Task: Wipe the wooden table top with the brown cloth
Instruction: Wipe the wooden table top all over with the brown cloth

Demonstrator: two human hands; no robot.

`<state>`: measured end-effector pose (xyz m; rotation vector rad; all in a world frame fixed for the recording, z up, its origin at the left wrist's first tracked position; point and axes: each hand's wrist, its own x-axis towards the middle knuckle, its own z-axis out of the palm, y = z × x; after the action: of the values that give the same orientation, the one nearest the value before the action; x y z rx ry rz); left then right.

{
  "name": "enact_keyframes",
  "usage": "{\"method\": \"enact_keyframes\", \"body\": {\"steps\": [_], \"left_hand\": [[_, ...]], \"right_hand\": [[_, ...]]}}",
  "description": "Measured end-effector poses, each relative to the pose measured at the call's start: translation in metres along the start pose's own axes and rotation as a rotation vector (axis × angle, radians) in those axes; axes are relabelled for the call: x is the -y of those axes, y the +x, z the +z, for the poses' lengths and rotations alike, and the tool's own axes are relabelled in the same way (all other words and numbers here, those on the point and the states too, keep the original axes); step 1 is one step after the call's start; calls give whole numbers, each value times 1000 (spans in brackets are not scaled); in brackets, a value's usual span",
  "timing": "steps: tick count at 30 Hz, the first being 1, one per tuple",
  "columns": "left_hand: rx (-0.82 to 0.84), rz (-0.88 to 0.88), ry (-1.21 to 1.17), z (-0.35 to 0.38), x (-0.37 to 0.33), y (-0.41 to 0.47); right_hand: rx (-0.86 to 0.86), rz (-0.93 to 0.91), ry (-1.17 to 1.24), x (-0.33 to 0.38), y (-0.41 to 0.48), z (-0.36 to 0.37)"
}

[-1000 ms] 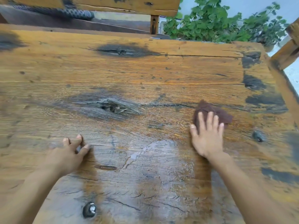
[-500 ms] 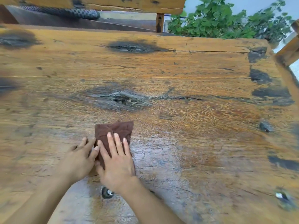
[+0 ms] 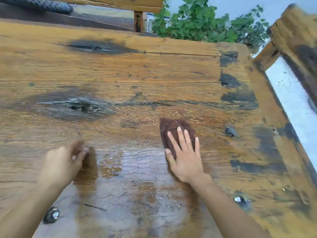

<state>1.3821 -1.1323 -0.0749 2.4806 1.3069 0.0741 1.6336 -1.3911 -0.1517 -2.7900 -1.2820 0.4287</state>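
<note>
A crumpled brown cloth (image 3: 169,128) lies on the wooden table top (image 3: 137,71), right of the middle. My right hand (image 3: 186,154) presses flat on the cloth with straight, spread fingers, covering its near part. My left hand (image 3: 62,162) rests on the bare wood at the left, blurred, fingers loosely bent and holding nothing. The wood between and in front of my hands shines wet.
Dark knots (image 3: 77,104) and black stains (image 3: 240,98) mark the boards. Metal bolt heads (image 3: 51,214) sit in the near wood. A wooden bench back (image 3: 295,36) stands at the right, another bench at the far side, green plants (image 3: 202,23) behind.
My right hand has slid the cloth from beside my left hand back toward the right. My left hand has stayed at the left on the bare wood.
</note>
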Motion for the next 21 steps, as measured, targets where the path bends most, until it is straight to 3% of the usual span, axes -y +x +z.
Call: {"method": "enact_keyframes", "body": {"steps": [5, 9, 16, 21], "left_hand": [[40, 0, -76, 28, -67, 7], [29, 32, -83, 47, -104, 7], [31, 104, -2, 64, -130, 3], [67, 86, 52, 60, -113, -7]], "right_hand": [[-21, 274, 49, -140, -10, -19], [-19, 376, 53, -207, -24, -26], [-39, 402, 30, -194, -20, -20], [-48, 199, 53, -118, -8, -12]]}}
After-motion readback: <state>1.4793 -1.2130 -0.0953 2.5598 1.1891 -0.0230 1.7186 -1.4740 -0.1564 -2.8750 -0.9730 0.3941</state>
